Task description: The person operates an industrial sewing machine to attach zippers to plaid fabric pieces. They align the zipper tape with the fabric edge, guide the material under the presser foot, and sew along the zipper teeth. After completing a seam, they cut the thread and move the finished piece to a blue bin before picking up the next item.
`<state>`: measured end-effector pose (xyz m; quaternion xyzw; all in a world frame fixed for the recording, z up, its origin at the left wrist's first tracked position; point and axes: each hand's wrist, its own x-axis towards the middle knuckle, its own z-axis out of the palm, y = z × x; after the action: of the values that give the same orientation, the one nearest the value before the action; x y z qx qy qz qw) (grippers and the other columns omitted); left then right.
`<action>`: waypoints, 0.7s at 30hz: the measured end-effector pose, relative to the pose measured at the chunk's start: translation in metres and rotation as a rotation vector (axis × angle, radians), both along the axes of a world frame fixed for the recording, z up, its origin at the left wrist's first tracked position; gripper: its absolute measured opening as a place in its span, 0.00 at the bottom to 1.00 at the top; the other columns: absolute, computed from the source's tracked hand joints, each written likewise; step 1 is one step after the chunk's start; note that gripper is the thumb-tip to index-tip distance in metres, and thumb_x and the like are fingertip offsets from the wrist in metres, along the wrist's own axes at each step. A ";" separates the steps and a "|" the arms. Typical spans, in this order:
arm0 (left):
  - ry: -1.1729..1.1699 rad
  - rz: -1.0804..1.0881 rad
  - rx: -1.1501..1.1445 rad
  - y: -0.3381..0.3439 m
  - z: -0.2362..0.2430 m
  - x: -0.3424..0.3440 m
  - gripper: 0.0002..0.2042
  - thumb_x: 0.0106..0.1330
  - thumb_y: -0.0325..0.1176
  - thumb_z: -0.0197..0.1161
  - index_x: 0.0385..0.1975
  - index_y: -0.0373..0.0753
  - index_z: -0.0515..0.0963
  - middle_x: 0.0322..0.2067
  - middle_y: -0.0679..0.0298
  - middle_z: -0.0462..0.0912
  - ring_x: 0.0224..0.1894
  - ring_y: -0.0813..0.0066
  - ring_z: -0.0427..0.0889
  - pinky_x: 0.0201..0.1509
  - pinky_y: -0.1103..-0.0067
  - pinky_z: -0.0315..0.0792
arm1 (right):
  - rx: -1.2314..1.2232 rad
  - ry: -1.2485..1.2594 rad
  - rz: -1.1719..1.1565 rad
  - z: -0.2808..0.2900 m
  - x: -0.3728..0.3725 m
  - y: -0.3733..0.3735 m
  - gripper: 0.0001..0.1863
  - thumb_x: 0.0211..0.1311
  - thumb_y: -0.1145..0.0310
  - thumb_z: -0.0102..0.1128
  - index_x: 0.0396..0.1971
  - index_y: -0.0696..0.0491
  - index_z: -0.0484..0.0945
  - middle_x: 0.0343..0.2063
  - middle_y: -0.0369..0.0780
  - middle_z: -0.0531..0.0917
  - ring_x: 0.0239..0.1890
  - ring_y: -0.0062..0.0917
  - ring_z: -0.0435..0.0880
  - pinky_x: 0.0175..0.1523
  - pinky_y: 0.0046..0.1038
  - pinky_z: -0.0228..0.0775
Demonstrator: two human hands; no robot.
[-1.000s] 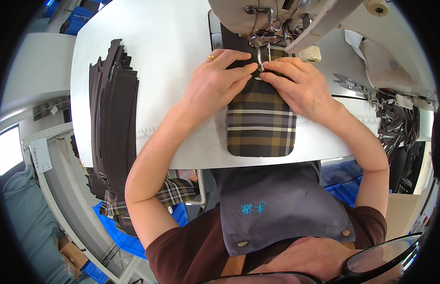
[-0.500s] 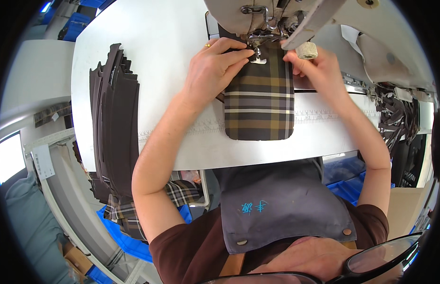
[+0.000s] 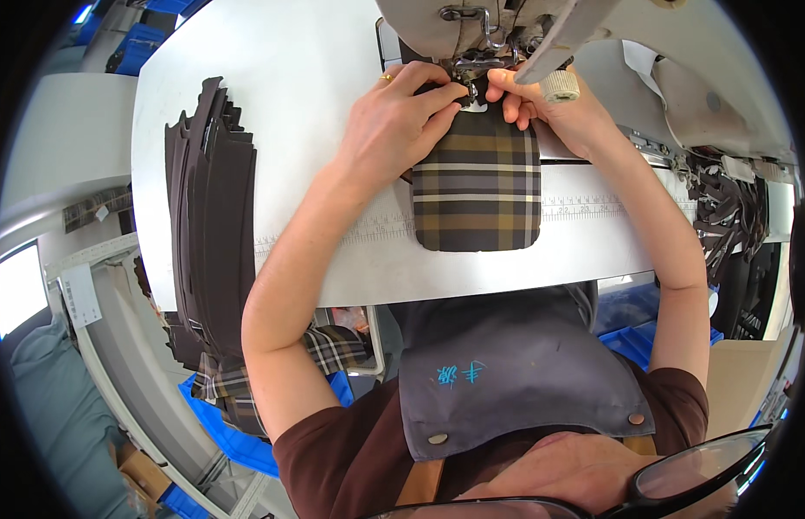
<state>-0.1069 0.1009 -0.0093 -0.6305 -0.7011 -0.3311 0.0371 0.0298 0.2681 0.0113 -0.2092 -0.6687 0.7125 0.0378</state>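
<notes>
A rounded brown, tan and white plaid fabric panel (image 3: 477, 190) lies flat on the white sewing table, its far end under the presser foot (image 3: 471, 93) of the sewing machine (image 3: 497, 35). Dark fabric (image 3: 489, 86) shows at that end, between my hands. On the left of the foot, my left hand (image 3: 400, 121) has its fingers closed together on the panel's far left edge, fingertips close to the needle. My right hand (image 3: 554, 108) is right of the foot with curled fingers, gripping the dark fabric. The exact stitching point is partly hidden by fingers and metal parts.
A long stack of dark fabric strips (image 3: 212, 208) hangs over the table's left side. Below it are plaid pieces (image 3: 333, 348) and a blue bin (image 3: 229, 437). A printed ruler scale (image 3: 584, 208) crosses the table. Dark scraps (image 3: 722, 208) pile up at the right.
My right hand has moved left from the panel's right edge to beside the presser foot, over the fabric. The panel has shifted only slightly; my left hand stays nearly in place.
</notes>
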 end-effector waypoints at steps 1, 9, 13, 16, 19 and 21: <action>0.010 0.006 -0.020 0.000 0.001 0.001 0.09 0.57 0.30 0.63 0.38 0.43 0.82 0.38 0.68 0.78 0.39 0.69 0.77 0.42 0.75 0.73 | 0.001 0.005 0.002 -0.001 0.000 0.000 0.11 0.64 0.69 0.52 0.42 0.58 0.77 0.30 0.35 0.82 0.24 0.11 0.78 0.27 0.13 0.71; -0.056 -0.027 0.038 -0.001 -0.002 -0.003 0.11 0.56 0.25 0.63 0.38 0.42 0.83 0.38 0.67 0.80 0.37 0.69 0.78 0.43 0.77 0.73 | -0.067 0.115 0.078 -0.009 0.004 0.015 0.11 0.63 0.70 0.54 0.41 0.56 0.80 0.30 0.34 0.82 0.29 0.11 0.78 0.31 0.17 0.71; -0.084 -0.044 0.063 -0.002 -0.005 -0.005 0.11 0.55 0.23 0.64 0.38 0.41 0.83 0.38 0.65 0.82 0.38 0.67 0.79 0.43 0.76 0.73 | 0.837 0.394 -0.028 -0.019 0.007 -0.005 0.10 0.59 0.68 0.59 0.40 0.50 0.82 0.31 0.34 0.81 0.31 0.21 0.80 0.35 0.25 0.72; -0.102 -0.043 0.065 -0.002 -0.005 -0.005 0.10 0.55 0.23 0.64 0.37 0.40 0.83 0.38 0.64 0.82 0.39 0.66 0.79 0.44 0.76 0.73 | 1.229 0.444 0.027 -0.022 0.008 -0.008 0.10 0.55 0.68 0.62 0.38 0.49 0.82 0.33 0.36 0.80 0.31 0.29 0.79 0.37 0.29 0.73; -0.117 -0.029 0.047 -0.002 -0.005 -0.005 0.10 0.54 0.23 0.64 0.37 0.39 0.83 0.38 0.64 0.82 0.40 0.65 0.79 0.45 0.76 0.74 | 1.504 0.496 0.131 -0.019 0.003 -0.011 0.12 0.51 0.71 0.62 0.38 0.51 0.81 0.34 0.36 0.80 0.31 0.33 0.79 0.37 0.30 0.73; -0.123 -0.025 0.025 -0.003 -0.003 -0.004 0.10 0.54 0.25 0.65 0.37 0.39 0.83 0.39 0.64 0.82 0.41 0.65 0.79 0.46 0.75 0.74 | 1.571 0.516 0.178 -0.018 -0.002 -0.012 0.13 0.48 0.72 0.62 0.38 0.51 0.80 0.33 0.36 0.80 0.31 0.32 0.79 0.37 0.31 0.73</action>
<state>-0.1112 0.0977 -0.0118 -0.6169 -0.6900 -0.3786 -0.0022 0.0281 0.2564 -0.0066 0.1019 -0.9558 0.0643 0.2684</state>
